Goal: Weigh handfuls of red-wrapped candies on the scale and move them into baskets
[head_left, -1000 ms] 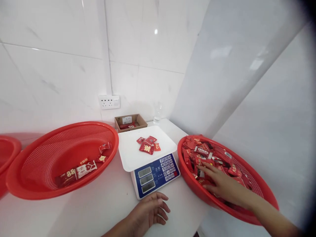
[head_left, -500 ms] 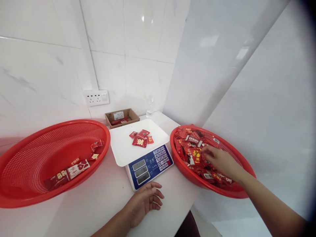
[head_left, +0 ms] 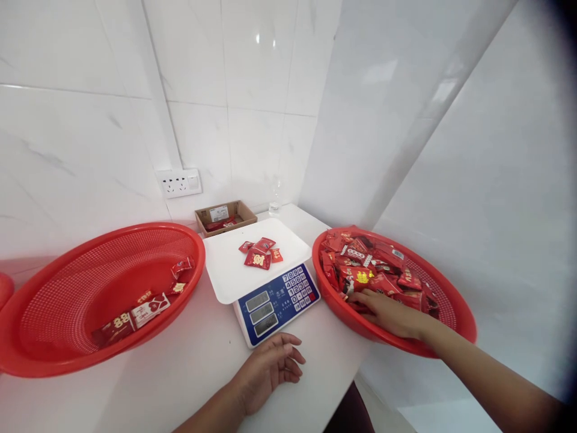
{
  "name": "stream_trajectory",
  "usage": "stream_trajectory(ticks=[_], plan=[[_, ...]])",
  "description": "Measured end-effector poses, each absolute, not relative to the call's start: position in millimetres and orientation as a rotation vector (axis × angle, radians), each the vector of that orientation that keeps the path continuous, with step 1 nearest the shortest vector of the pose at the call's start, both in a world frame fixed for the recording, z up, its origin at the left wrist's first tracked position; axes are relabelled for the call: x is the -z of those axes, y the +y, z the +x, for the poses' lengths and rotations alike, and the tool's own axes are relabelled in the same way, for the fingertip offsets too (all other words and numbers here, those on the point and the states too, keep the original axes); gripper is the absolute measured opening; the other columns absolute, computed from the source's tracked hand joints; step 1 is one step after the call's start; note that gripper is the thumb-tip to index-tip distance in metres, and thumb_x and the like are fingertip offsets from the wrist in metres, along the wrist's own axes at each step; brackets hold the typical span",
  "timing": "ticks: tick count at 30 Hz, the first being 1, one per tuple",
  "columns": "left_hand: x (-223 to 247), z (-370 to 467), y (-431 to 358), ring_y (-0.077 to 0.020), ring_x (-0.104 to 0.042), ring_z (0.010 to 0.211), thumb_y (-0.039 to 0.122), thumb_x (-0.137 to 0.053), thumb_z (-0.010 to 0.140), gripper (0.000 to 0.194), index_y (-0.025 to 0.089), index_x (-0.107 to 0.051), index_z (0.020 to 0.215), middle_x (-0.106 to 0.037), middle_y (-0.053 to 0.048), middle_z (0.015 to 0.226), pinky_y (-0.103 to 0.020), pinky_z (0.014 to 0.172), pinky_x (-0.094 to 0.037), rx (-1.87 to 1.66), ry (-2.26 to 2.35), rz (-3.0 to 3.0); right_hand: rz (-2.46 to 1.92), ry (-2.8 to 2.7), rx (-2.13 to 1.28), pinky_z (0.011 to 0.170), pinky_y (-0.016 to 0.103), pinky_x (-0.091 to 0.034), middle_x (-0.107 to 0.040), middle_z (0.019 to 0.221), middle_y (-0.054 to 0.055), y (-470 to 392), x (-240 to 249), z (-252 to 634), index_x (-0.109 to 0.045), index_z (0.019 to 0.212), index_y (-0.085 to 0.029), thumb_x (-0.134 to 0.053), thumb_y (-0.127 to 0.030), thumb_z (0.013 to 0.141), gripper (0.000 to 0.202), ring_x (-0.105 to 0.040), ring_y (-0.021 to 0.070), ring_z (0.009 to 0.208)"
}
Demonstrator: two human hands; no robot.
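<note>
Packets of red plastic (head_left: 383, 282) beside the flat-topped blue-and-white scale (head_left: 278, 294) are apparently being picked by the right hand (head_left: 385, 314), grip hidden; pinching seems needed. Left hand (head_left: 269, 374) is half-curled, empty.

Packets (head_left: 258, 259) on scale (head_left: 280, 300), left basket (head_left: 108, 258) and right basket (head_left: 446, 300) flanking it, box (head_left: 206, 217) behind

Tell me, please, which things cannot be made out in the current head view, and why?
In the head view:
Right hand: some fingertips hidden among packets; any grip cannot be told.
Scale displays: digits too small and faint.
Cardboard box: its contents partly hidden by its front wall.
Red object, far left: cut off by the picture's edge.
</note>
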State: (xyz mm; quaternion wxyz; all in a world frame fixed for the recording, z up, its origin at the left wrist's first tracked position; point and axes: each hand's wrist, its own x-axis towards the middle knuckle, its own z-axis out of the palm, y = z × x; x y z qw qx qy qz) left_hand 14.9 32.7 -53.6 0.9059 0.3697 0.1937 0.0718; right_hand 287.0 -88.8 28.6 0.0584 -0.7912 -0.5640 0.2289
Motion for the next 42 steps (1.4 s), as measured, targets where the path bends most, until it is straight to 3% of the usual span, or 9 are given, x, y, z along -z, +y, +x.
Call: stream_trajectory(ticks=[5, 12, 19, 23, 25, 30, 37, 42], plan=[[55, 15, 33, -0.0122, -0.056, 0.069, 0.029, -0.058, 0.077, 0.026, 0.013, -0.054, 0.097, -0.060, -0.008, 0.085, -0.028, 0.069, -0.041, -0.150, 0.398, 0.768, -2.385, -1.565, -0.519, 0.075, 0.033, -0.044, -0.062, 0.088, 0.006, -82, -26, 278, -0.057, 0.076, -0.021, -0.039, -0.034, 0.080, 0.023, -0.058, 0.0202, 0.080], [58, 16, 35, -0.0121, -0.056, 0.070, 0.029, -0.058, 0.078, 0.025, 0.014, -0.055, 0.098, -0.060, -0.008, 0.086, -0.028, 0.070, -0.041, -0.146, 0.395, 0.776, -2.342, -1.126, -0.195, 0.065, 0.028, -0.044, -0.061, 0.069, -0.002, -84, -46, 294, -0.054, 0.075, -0.024, -0.040, -0.046, 0.080, 0.027, -0.056, 0.0161, 0.067], [54, 14, 35, -0.0121, -0.056, 0.071, 0.030, -0.057, 0.078, 0.025, 0.014, -0.055, 0.098, -0.060, -0.008, 0.087, -0.028, 0.071, -0.041, -0.133, 0.392, 0.779, -2.502, -0.948, -0.151, 0.069, 0.030, -0.045, -0.066, 0.094, 0.002, -101, -67, 306, -0.059, 0.094, -0.024, -0.045, -0.045, 0.078, 0.029, -0.060, 0.0206, 0.081], [55, 15, 35, -0.0120, -0.056, 0.071, 0.029, -0.057, 0.079, 0.025, 0.014, -0.055, 0.098, -0.060, -0.007, 0.087, -0.028, 0.071, -0.041, -0.135, 0.398, 0.784, -2.730, -1.071, -0.116, 0.078, 0.036, -0.044, -0.062, 0.113, 0.008, -98, -49, 308, -0.053, 0.116, -0.021, -0.045, -0.039, 0.078, 0.043, -0.058, 0.0272, 0.097], [55, 15, 35, -0.0121, -0.056, 0.070, 0.029, -0.057, 0.079, 0.025, 0.014, -0.054, 0.098, -0.060, -0.008, 0.087, -0.028, 0.071, -0.041, -0.134, 0.400, 0.780, -2.802, -1.135, -0.113, 0.076, 0.037, -0.044, -0.062, 0.112, 0.009, -96, -42, 306, -0.049, 0.121, -0.021, -0.042, -0.037, 0.080, 0.045, -0.059, 0.0290, 0.097], [54, 15, 35, -0.0121, -0.056, 0.070, 0.029, -0.058, 0.077, 0.026, 0.014, -0.054, 0.098, -0.060, -0.007, 0.086, -0.027, 0.070, -0.041, -0.132, 0.399, 0.771, -2.806, -1.068, -0.026, 0.068, 0.035, -0.044, -0.067, 0.097, 0.008, -95, -53, 302, -0.052, 0.116, -0.023, -0.037, -0.035, 0.082, 0.039, -0.061, 0.0280, 0.087], [55, 17, 33, -0.0121, -0.057, 0.064, 0.028, -0.063, 0.072, 0.028, 0.012, -0.055, 0.093, -0.061, -0.007, 0.080, -0.027, 0.066, -0.041, -0.145, 0.414, 0.734, -2.594, -0.976, 0.391, 0.074, 0.040, -0.044, -0.063, 0.106, 0.008, -80, -94, 296, -0.057, 0.102, -0.027, -0.034, -0.040, 0.080, 0.034, -0.059, 0.0301, 0.091], [63, 19, 33, -0.0129, -0.058, 0.061, 0.029, -0.064, 0.069, 0.030, 0.011, -0.056, 0.092, -0.062, -0.008, 0.078, -0.028, 0.064, -0.041, -0.162, 0.401, 0.707, -2.333, -1.105, 0.292, 0.075, 0.042, -0.044, -0.066, 0.099, 0.008, -22, -99, 263, -0.061, 0.095, -0.026, -0.039, -0.041, 0.078, 0.031, -0.058, 0.0316, 0.090]])
